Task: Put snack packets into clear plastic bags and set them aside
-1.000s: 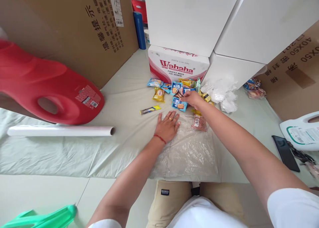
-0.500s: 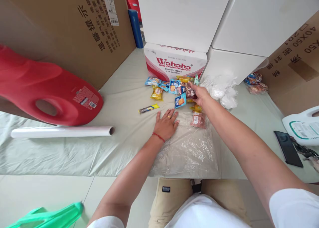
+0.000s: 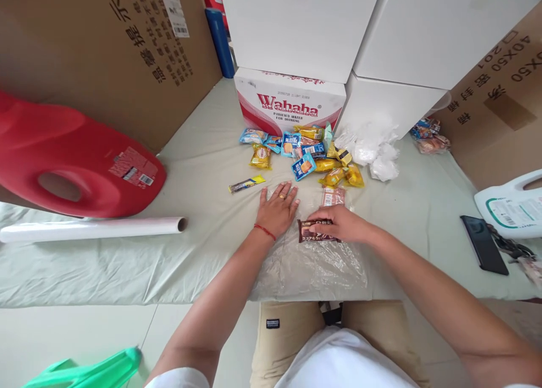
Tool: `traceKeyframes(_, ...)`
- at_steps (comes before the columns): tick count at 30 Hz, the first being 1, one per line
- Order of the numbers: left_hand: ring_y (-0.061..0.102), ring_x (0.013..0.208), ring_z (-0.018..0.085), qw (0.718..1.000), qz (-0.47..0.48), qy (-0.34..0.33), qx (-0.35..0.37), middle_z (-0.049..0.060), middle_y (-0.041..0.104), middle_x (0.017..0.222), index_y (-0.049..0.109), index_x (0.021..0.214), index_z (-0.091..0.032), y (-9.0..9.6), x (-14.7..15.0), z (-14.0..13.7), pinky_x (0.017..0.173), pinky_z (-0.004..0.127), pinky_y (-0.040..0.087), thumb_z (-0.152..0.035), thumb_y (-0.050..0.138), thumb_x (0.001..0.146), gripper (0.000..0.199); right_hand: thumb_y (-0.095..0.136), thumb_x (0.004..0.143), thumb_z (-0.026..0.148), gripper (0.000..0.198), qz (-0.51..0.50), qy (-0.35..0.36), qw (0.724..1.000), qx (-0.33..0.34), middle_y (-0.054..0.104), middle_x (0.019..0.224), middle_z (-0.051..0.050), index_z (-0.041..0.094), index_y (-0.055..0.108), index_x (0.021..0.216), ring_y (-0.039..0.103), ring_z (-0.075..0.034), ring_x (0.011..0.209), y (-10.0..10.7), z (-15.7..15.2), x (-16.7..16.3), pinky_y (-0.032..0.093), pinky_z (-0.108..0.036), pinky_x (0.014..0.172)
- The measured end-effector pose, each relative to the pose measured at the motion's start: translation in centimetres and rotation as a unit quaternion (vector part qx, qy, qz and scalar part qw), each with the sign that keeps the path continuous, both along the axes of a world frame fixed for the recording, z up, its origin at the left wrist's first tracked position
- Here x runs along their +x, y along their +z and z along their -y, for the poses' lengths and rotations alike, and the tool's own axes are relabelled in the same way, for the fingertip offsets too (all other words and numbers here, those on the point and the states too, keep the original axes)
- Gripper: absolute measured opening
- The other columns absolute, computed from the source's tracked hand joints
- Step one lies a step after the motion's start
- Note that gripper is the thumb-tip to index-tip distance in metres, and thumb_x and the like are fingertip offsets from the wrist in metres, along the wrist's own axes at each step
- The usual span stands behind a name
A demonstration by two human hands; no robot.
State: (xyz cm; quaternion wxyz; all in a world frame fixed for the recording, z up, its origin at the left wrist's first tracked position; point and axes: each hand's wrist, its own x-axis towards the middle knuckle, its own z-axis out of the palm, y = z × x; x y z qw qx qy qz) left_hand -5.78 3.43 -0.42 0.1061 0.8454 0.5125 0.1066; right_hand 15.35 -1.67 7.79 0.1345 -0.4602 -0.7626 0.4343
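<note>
My right hand (image 3: 339, 224) grips a brown snack packet (image 3: 311, 231) over a clear plastic bag (image 3: 313, 269) that lies flat near the table's front edge. Beside it, my left hand (image 3: 277, 209) rests palm down with fingers stretched, touching the bag's upper left edge. A reddish packet (image 3: 332, 196) lies at the bag's top, partly covered by my right hand. Beyond my hands is a loose pile of wrapped snacks, among them a blue packet (image 3: 303, 166) and a yellow packet (image 3: 332, 177). A thin yellow-and-black packet (image 3: 247, 184) lies left of the pile.
A Wahaha carton (image 3: 292, 103) stands behind the snacks, next to crumpled white plastic bags (image 3: 372, 148). At left are a red jug (image 3: 84, 156) and a white roll (image 3: 93, 229). A phone (image 3: 483, 244) and a white bottle (image 3: 514, 207) lie at right.
My right hand has drawn the brown packet from the pile toward me, over the clear bag. My left hand stays flat. The view has shifted slightly.
</note>
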Motion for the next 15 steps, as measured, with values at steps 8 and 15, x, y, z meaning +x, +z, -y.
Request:
traceKeyframes(8, 0.030, 0.156, 0.026, 1.000, -0.030, 0.000, -0.001, 0.003, 0.032, 0.169, 0.039, 0.159, -0.030, 0.3, 0.0, -0.2, 0.126, 0.066, 0.015, -0.045, 0.023, 0.107, 0.056, 0.052, 0.103, 0.046, 0.035, 0.027, -0.029, 0.994, 0.103, 0.074, 0.100, -0.008, 0.023, 0.075, 0.118, 0.066, -0.023, 0.095, -2.7, 2.0, 0.0, 0.050, -0.036, 0.091)
traceKeyframes(15, 0.029, 0.156, 0.025, 0.999, -0.035, -0.002, -0.008, 0.002, 0.030, 0.169, 0.038, 0.159, -0.030, 0.4, -0.1, -0.2, 0.126, 0.066, 0.015, -0.044, 0.022, 0.107, 0.057, 0.054, 0.103, 0.028, 0.026, 0.073, -0.040, 0.932, 0.352, 0.070, 0.112, -0.012, 0.020, 0.071, 0.121, 0.057, -0.027, 0.100, -4.0, 4.1, -1.4, 0.049, -0.045, 0.091)
